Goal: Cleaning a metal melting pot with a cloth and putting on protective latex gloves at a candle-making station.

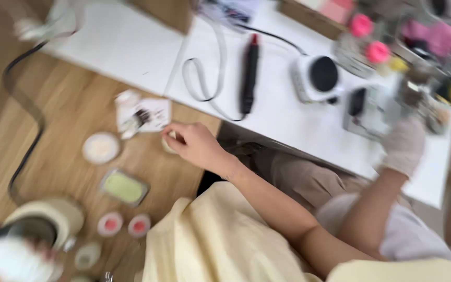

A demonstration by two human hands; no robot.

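Left hand (191, 142): bare, fingers curled together over a small pale round item (169, 144) on the wooden floor (69, 104); blur hides whether it is gripped. Being round, the item shows no long axis or pointing end. Right hand (404, 144): gloved white, at the white table (131, 47) edge, fingers blurred, closure cannot be told. At 10 o'clock of the left hand, a white card (150, 114); at 8 o'clock, a green-filled tray (123, 187). Black pen-shaped tool (249, 73) lies at 1 o'clock, long axis 12-to-6.
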